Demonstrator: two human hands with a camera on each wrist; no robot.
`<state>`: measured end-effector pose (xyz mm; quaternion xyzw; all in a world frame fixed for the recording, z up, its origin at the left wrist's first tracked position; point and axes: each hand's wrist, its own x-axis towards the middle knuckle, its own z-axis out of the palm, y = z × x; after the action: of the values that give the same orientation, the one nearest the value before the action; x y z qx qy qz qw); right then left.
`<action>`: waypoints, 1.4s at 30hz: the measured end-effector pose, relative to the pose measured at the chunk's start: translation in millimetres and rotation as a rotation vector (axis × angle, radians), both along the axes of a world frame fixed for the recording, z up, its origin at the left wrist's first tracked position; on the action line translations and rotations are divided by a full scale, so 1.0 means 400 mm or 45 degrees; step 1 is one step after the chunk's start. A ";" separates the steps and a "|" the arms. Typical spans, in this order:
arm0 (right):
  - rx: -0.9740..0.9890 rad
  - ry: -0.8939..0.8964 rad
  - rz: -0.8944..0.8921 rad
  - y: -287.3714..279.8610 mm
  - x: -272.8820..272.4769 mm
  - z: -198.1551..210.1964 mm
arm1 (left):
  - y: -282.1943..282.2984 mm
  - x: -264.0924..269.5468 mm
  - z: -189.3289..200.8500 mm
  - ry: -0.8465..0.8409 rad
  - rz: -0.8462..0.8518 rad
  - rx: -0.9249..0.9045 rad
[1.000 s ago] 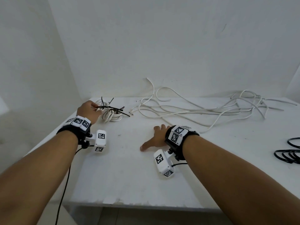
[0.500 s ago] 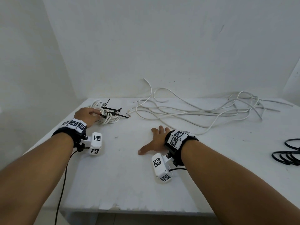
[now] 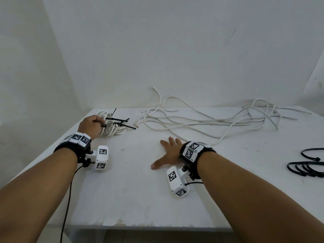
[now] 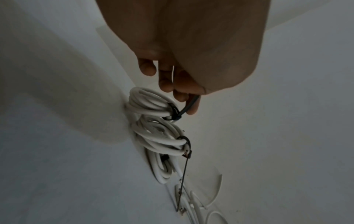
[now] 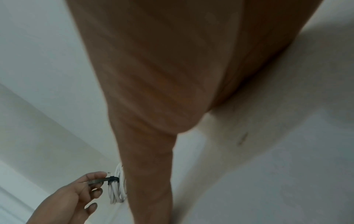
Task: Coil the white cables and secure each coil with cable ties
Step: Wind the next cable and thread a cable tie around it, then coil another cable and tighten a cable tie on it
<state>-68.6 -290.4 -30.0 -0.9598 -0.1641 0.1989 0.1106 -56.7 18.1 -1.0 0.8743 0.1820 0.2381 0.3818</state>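
From the head view, the left hand [image 3: 91,126] in the left middle of the frame pinches the tail of a black plastic cable tie [image 3: 103,125] on the coiled white cable bundle [image 3: 114,127], which lies near the white table's [image 3: 133,199] back left corner. The right hand [image 3: 169,155] lies flat and spread on bare tabletop at centre, holding nothing. Loose white cables [image 3: 201,122] sprawl along the back edge. Spare black cable ties [image 3: 306,168] are cut off at the right edge. The wrist tags' tiny writing is too small to read.

In the left wrist view, fingertips [image 4: 182,97] pinch the tie [image 4: 188,106] on the bundle [image 4: 153,106].

In the right wrist view, the palm [image 5: 172,68] hides most; the bundle [image 5: 116,192] peeks out lower left.
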 end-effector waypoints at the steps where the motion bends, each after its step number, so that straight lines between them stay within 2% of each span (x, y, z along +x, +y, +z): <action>1: -0.005 0.002 0.005 -0.001 0.003 -0.001 | -0.001 -0.004 0.005 -0.013 -0.026 0.016; 4: -0.020 0.008 0.010 -0.002 0.009 -0.004 | -0.004 0.004 0.018 -0.102 -0.181 0.082; 5: -0.022 0.010 0.013 -0.003 0.010 -0.003 | -0.008 0.006 0.022 -0.117 -0.228 0.168; 10: -0.007 0.019 0.032 -0.006 0.003 0.004 | -0.088 0.035 0.077 -0.136 -0.125 0.286; 13: 0.010 0.041 0.023 -0.007 0.003 0.005 | -0.172 0.080 0.103 -0.119 -0.256 0.537; 18: 0.018 0.048 0.042 -0.011 0.001 0.010 | -0.293 0.174 0.086 0.385 -0.546 0.864; 20: 0.020 0.060 0.046 -0.013 0.000 0.013 | -0.322 0.203 0.055 0.567 -0.583 1.003; 22: 0.020 0.075 0.051 -0.014 0.002 0.015 | -0.336 0.221 0.031 0.652 -0.558 1.070; 25: 0.033 0.087 0.047 -0.016 0.005 0.015 | -0.331 0.242 0.016 0.585 -0.514 0.994; 30: 0.021 0.077 0.044 -0.015 0.009 0.012 | -0.308 0.237 0.020 0.240 -0.396 0.661; 33: 0.019 0.086 0.049 -0.015 0.008 0.013 | -0.317 0.216 0.044 0.007 -0.508 0.423; 38: 0.064 0.064 0.047 -0.018 -0.004 0.018 | -0.362 0.169 0.106 -0.316 -0.599 0.185; 40: 0.061 0.028 0.071 -0.020 -0.005 0.026 | -0.377 0.156 0.130 -0.380 -0.635 0.090; 42: 0.175 -0.018 0.067 -0.031 0.000 0.051 | -0.393 0.140 0.153 -0.392 -0.697 -0.038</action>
<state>-68.7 -303.0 -9.6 -0.9467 -0.2033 0.1833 0.1697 -0.7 -139.0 60.1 0.8388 -0.1168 0.2534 0.4675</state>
